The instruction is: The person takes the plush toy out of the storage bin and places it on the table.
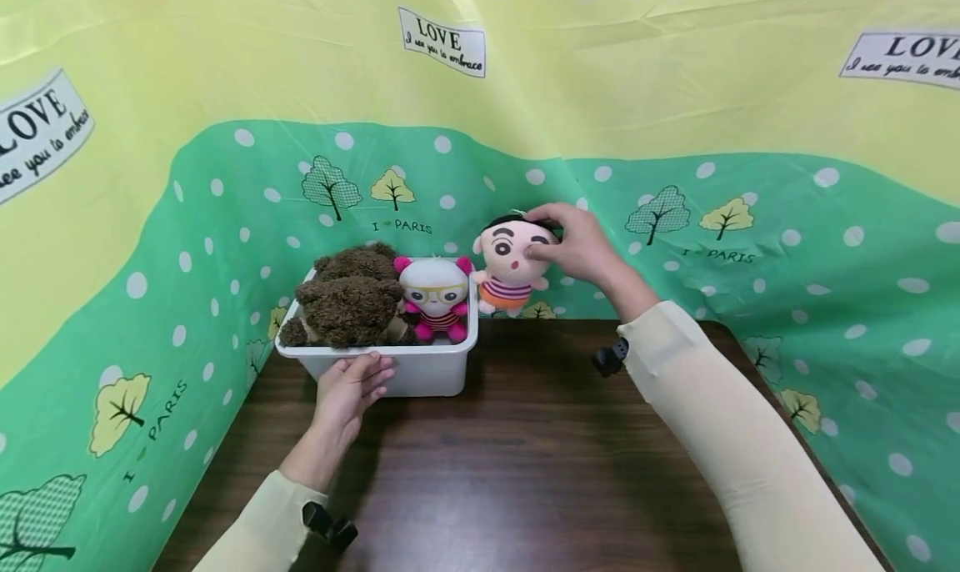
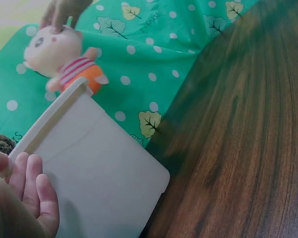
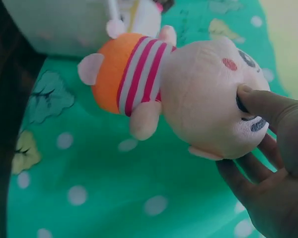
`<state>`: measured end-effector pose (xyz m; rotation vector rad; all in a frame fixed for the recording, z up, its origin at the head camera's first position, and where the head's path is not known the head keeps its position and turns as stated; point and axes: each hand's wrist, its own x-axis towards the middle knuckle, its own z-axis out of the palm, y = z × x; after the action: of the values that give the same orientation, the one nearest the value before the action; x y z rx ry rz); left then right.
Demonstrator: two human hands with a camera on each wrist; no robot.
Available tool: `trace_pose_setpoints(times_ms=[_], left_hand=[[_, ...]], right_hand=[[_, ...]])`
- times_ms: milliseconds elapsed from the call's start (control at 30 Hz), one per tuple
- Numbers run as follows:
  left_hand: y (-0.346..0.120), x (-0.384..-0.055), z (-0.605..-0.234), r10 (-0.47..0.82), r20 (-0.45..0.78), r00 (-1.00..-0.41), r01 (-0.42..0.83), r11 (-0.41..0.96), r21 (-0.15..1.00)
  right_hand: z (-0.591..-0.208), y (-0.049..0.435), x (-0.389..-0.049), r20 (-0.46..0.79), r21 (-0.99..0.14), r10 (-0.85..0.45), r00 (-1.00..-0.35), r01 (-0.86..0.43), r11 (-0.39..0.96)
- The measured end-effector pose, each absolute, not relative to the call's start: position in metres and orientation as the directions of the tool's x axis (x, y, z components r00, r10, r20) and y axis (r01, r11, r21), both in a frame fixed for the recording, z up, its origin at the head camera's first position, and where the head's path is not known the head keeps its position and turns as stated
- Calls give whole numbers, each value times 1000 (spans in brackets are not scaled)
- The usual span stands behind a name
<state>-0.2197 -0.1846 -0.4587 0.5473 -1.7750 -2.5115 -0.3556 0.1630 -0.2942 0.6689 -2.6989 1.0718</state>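
My right hand [image 1: 581,243] grips a plush doll [image 1: 513,259] by its head, the thumb pressing on its face. The doll has black hair, a striped top and orange shorts. It hangs upright just beyond the right rim of a white plastic bin [image 1: 420,374], overlapping that rim in the left wrist view. My left hand [image 1: 352,393] holds the bin's front rim, thumb at the edge and fingers along the outer wall. Inside the bin are two curly brown plush toys [image 1: 348,309] on the left and a pink-and-white plush toy [image 1: 437,298] with yellow glasses on the right.
The bin stands on a dark wooden table [image 1: 525,464], toward its back left. Behind and at both sides hangs a green and yellow printed cloth [image 1: 750,188], close to the table's edges.
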Motion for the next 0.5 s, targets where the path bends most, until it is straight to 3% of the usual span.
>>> trace_pose_setpoints(times_ms=[500], left_hand=[[-182, -221, -464, -250, -250, -935, -160, -332, 929]], right_hand=[[-383, 180, -386, 164, -563, -294, -942, -334, 756]])
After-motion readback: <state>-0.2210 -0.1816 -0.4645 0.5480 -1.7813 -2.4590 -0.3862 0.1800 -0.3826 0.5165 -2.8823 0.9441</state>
